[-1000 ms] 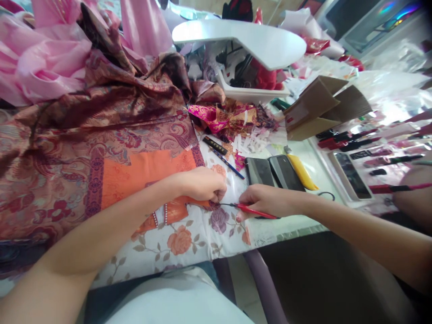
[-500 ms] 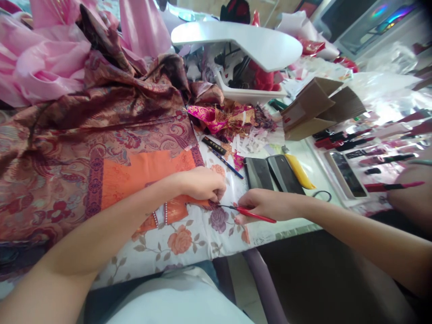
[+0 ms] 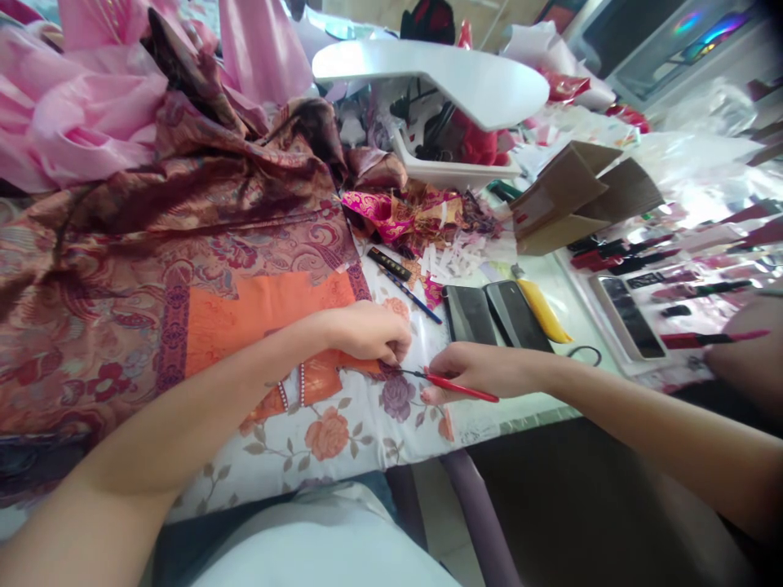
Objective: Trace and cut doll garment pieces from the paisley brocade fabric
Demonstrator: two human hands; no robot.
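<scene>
Left hand: grip pinched together on the edge of the orange brocade cloth, which lies flat at the near edge of the floral-print desk, joined to a larger red paisley cloth. Right hand: grip clamped on a slim red-handled tool, dark tip at the cloth edge; contact can't be confirmed. Cloth looks light, soft and slippery, likely to shift, so best held flat near the pinch. Containers: white plastic tray behind holds red and black items; shallow white tray at right holds a black phone.
</scene>
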